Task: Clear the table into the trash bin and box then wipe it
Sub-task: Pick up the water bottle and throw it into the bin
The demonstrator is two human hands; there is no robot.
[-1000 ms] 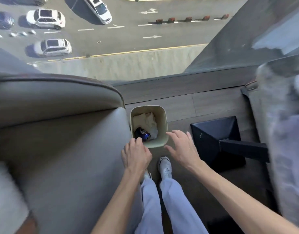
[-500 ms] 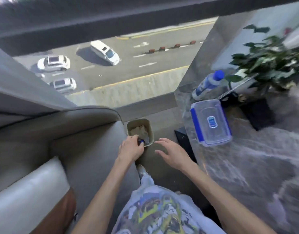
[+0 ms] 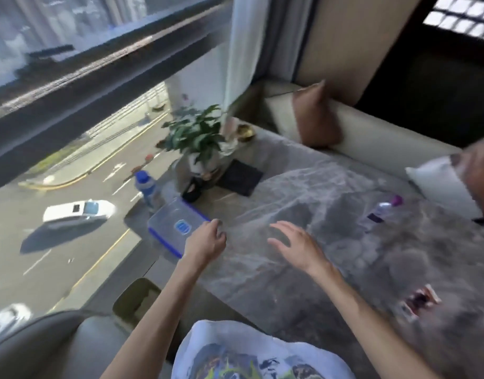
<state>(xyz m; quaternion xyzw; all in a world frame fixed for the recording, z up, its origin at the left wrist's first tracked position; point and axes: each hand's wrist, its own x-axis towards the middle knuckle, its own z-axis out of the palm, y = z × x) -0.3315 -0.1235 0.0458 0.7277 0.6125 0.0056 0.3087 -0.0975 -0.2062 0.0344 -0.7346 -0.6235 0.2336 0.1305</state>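
Several items are left on the grey table (image 3: 331, 242), a lying bottle (image 3: 379, 213) and torn wrapper (image 3: 420, 300), both empty hands, left hand (image 3: 206, 242), right hand (image 3: 295, 244), loosely spread above it, box (image 3: 178, 227) at its edge, trash bin (image 3: 137, 300) below, wiping not yet started.

Bare tabletop (image 3: 303, 291) between box (image 3: 178, 228), bottle (image 3: 380, 212)

Both bare forearms reach forward, left hand (image 3: 206, 240) loosely curled, right hand (image 3: 297, 246) spread, fingers apart, palm down

Two bottles (image 3: 146, 187) (image 3: 380, 212), one box (image 3: 178, 228), one plant (image 3: 195, 135).
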